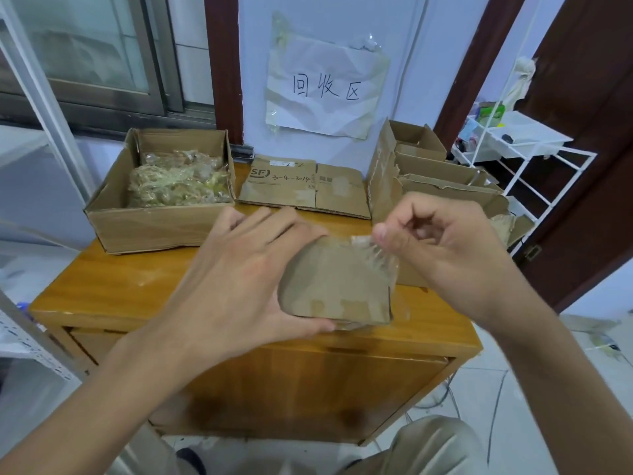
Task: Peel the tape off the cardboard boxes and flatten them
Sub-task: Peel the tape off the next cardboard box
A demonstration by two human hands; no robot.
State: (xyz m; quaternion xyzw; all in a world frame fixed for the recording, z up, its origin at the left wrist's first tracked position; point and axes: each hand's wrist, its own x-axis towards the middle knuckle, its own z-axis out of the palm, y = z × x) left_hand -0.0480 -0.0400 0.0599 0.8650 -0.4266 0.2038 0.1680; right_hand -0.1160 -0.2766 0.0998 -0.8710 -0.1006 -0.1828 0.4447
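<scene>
My right hand [442, 241] is pinching the lifted end of a clear tape strip [373, 258] between thumb and curled fingers, at the upper right corner of a small cardboard box [329, 286]. My left hand [239, 269] is gripping that box from its left side: fingers are spreading over the top and far edge, thumb is hooking under the near bottom edge. Both hands are holding the box just above the wooden table [137, 286], near its front edge; whether it is touching the tabletop I cannot tell

To do this step well, I am judging that the pull should be running low and back along the box face, slow, so the tape is coming off in one piece and not tearing the paper skin. The left hand should be bracing close to the peel line. The tape is looking crumpled and stretched at the pinch, so snapping is a risk; regripping nearer the cardboard would help

More tape seems to be trailing along the box's right edge and near corner, blurred there

Outward: a large open carton [154, 207] is sitting at the table's back left, holding a heap of balled-up tape scraps [178, 183]. A flattened box [305, 186] is lying at back centre against the wall. Standing open boxes [428, 166], not yet flattened, are waiting at back right. A handwritten paper sign [325, 87] is hanging on the wall above
</scene>
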